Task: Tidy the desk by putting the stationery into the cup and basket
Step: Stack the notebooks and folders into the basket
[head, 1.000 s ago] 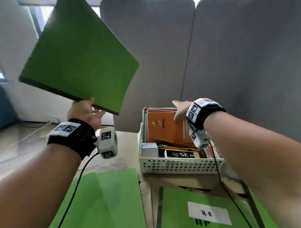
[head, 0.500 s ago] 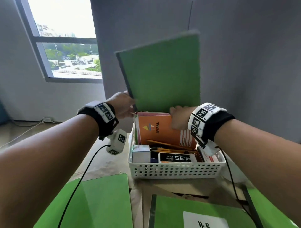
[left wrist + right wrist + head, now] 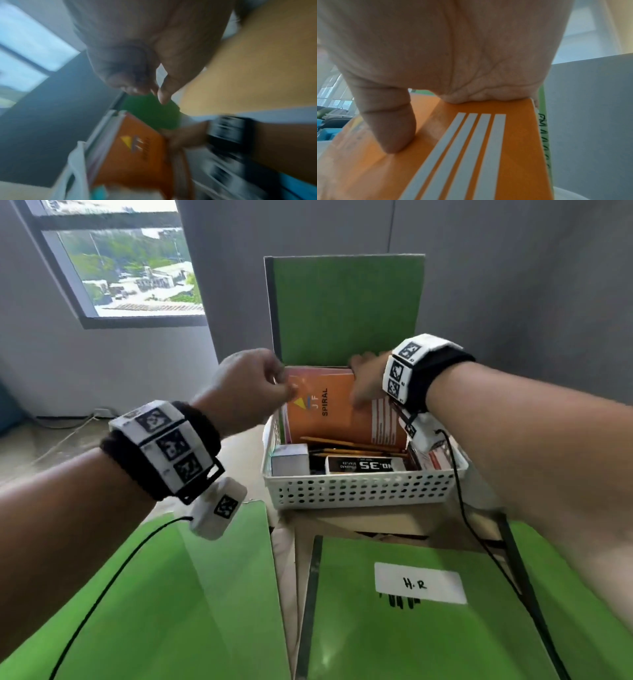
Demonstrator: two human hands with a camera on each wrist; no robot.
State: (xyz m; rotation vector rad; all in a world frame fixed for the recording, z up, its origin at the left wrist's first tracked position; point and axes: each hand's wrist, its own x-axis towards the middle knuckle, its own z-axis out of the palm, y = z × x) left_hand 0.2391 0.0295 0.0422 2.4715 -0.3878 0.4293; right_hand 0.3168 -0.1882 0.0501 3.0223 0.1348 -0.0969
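Note:
A green hardcover book (image 3: 346, 309) stands upright at the back of the white perforated basket (image 3: 359, 491), behind an orange spiral notebook (image 3: 342, 412). My right hand (image 3: 359, 378) grips the orange notebook's top edge, and its thumb (image 3: 393, 128) presses on the orange cover (image 3: 471, 148). My left hand (image 3: 282, 380) hovers at the green book's lower left corner. In the blurred left wrist view its fingers (image 3: 135, 88) are curled next to the thumb with nothing between them, and the green book (image 3: 150, 112) lies just beyond. No cup is in view.
The basket also holds a staples box (image 3: 363, 465), pencils (image 3: 342, 443) and a small white box (image 3: 289, 460). Two green folders lie on the near desk: one at the left (image 3: 171, 594), one labelled H.R (image 3: 411, 645). A grey partition (image 3: 513, 285) stands right behind the basket.
The green book swung from high at the left down into the back of the basket. My left hand let go of its edge. My right hand stayed on the orange notebook.

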